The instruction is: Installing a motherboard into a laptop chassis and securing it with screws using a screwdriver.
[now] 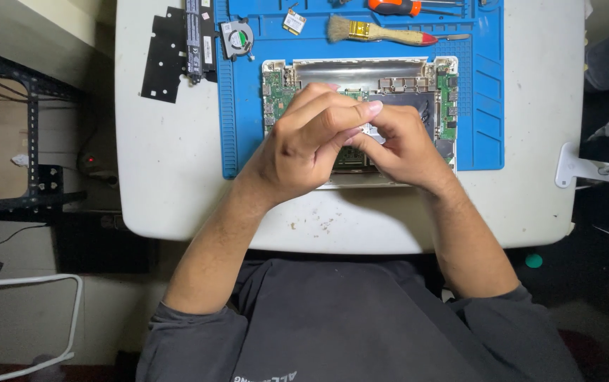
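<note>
An opened laptop base [361, 74] with a green circuit board lies on a blue work mat [485, 106]. My left hand [304, 145] and my right hand [403, 145] meet above the middle of the board. The fingertips of both pinch together on a small pale part [370, 130], most of which is hidden by the fingers. The hands cover the centre and the near edge of the laptop.
On the mat's far side lie a brush [375, 32], an orange-handled screwdriver [394, 6], a small fan [237, 38] and a small card [293, 22]. A black cover plate [163, 60] and a battery bar [195, 39] lie left of the mat. A white lamp base [575, 168] sits at the table's right edge.
</note>
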